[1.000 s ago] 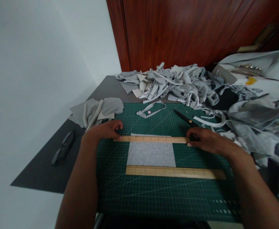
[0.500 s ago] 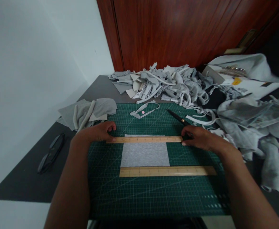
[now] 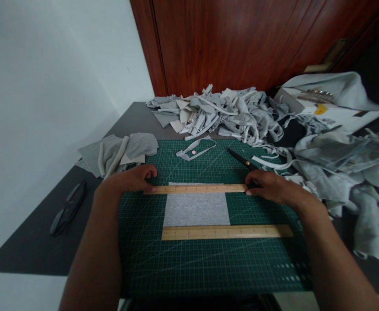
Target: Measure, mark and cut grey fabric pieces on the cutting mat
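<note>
Left hand and right hand, fingers loosely curled, press fingertips on opposite ends of the upper wooden ruler, which lies along the far edge of a grey fabric rectangle on the green cutting mat. A second ruler covers the fabric's near edge; black scissors lie just beyond the right hand, fabric scraps heaped at the counter's far side
</note>
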`<state>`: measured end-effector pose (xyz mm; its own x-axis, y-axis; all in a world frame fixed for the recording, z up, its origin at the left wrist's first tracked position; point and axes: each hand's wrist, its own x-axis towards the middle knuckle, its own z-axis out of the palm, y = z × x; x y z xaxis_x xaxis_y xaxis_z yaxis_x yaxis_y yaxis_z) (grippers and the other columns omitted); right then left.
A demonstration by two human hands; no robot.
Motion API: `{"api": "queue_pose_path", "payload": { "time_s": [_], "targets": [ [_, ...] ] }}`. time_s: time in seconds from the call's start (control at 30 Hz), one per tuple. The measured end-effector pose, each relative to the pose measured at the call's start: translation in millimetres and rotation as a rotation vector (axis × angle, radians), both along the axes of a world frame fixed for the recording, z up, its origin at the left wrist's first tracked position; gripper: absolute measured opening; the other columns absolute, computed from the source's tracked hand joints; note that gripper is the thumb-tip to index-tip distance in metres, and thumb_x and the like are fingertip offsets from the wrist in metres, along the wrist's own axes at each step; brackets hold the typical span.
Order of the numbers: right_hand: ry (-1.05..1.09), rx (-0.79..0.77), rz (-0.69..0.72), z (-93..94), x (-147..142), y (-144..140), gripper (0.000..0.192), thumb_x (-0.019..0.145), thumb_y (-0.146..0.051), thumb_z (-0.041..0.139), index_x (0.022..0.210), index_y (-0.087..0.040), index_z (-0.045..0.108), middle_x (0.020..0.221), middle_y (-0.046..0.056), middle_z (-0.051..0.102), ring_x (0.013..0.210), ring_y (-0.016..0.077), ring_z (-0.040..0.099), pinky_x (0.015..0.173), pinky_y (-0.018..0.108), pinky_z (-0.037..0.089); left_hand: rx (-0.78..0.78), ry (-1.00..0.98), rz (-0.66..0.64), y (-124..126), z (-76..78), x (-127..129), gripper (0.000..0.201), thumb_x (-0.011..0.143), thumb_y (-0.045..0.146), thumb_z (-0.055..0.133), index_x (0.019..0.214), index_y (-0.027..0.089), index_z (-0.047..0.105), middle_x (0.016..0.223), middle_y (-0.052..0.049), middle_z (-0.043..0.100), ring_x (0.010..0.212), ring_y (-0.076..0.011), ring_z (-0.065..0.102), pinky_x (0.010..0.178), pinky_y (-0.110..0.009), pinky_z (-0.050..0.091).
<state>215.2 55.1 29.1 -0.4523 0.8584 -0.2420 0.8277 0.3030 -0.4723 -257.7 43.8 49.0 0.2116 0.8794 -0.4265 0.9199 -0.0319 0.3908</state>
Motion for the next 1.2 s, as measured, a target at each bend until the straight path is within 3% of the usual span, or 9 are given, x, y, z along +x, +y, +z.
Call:
{"api": "queue_pose_path", "payload": {
  "time_s": [0.33, 0.5, 0.8, 1.03, 1.2],
  "targets": [
    [0.003, 0.011, 0.016, 4.7, -2, -2, 0.020, 0.080, -0.033, 0.075, 0.098, -0.025, 0.073, 0.088, 0.002, 0.069, 0.083, 0.0244, 0.066, 0.072, 0.033, 0.048, 0.005, -0.030, 0.003, -1, 3.0, 2, 0.053, 0.057, 0.049, 0.073, 0.102, 0.023, 0.059, 0.096, -0.001, 0.059, 0.089, -0.0218, 0.058, 0.076, -0.029, 0.046],
    [-0.018, -0.009, -0.043, 9.3, -3, -5, 0.034, 0.073, -0.034, 0.080, 0.105, -0.024, 0.072, 0.093, 0.003, 0.070, 0.085, 0.0255, 0.068, 0.073, 0.034, 0.050, 0.001, -0.041, -0.007, 0, 0.8, -1, 0.054, 0.060, 0.054, 0.074, 0.102, 0.023, 0.059, 0.097, -0.001, 0.060, 0.090, -0.0224, 0.058, 0.077, -0.030, 0.046],
    [0.004, -0.012, -0.048, -11.7, 6, 0, 0.041, 0.070, -0.043, 0.081, 0.106, -0.025, 0.072, 0.094, 0.006, 0.069, 0.084, 0.0298, 0.069, 0.073, 0.039, 0.052, 0.012, -0.059, -0.003, -5, 2.2, 1, 0.036, 0.070, 0.046, 0.067, 0.097, 0.023, 0.059, 0.092, 0.000, 0.058, 0.086, -0.0196, 0.057, 0.074, -0.028, 0.043],
    [0.001, 0.041, -0.023, -14.7, 7, 2, 0.040, 0.070, -0.044, 0.082, 0.105, -0.026, 0.073, 0.089, 0.006, 0.071, 0.079, 0.0303, 0.070, 0.070, 0.040, 0.053, 0.012, -0.087, 0.012, -5, 2.6, 2, 0.033, 0.068, 0.041, 0.071, 0.094, 0.023, 0.061, 0.090, 0.000, 0.060, 0.085, -0.0192, 0.058, 0.075, -0.028, 0.045],
    [0.024, 0.044, -0.009, -18.3, 9, 1, 0.044, 0.072, -0.050, 0.081, 0.107, -0.025, 0.073, 0.090, 0.007, 0.073, 0.081, 0.0307, 0.071, 0.070, 0.040, 0.054, 0.146, -0.117, 0.109, -8, 5.4, 6, 0.022, 0.091, 0.043, 0.054, 0.088, 0.022, 0.061, 0.080, 0.001, 0.062, 0.079, -0.0182, 0.060, 0.074, -0.028, 0.046]
  ]
}}
